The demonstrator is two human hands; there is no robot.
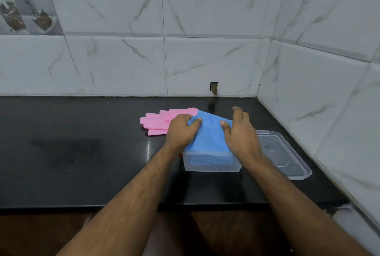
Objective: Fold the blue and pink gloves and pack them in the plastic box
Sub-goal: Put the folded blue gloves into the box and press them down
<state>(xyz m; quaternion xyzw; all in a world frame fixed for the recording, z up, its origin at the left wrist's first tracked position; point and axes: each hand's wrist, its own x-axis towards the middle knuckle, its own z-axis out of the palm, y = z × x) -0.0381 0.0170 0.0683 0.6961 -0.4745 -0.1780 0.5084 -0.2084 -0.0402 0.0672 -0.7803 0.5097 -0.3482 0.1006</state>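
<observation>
1. head view: the blue gloves lie as a folded bundle partly inside the clear plastic box, with the far end sticking up and out over the back rim.
2. the left hand pinches the left edge of the blue bundle, thumb on top and fingers curled round the fold.
3. the right hand rests over the right side of the blue bundle, thumb pressing on the fabric; the fingers are loosely bent over its far edge, and whether they grip from behind cannot be told.
4. the pink gloves lie flat on the black worktop just behind and to the left of the box, fingers pointing left, not yet folded as far as can be seen. their right end is hidden behind the left hand and the blue bundle.
5. the box lid lies on the worktop just to the right of the box, partly behind the right hand.
6. progress, as a judgement: the blue gloves look folded and are about halfway seated. left to do: press them fully down, fold the pink gloves and pack them in the box.
</observation>
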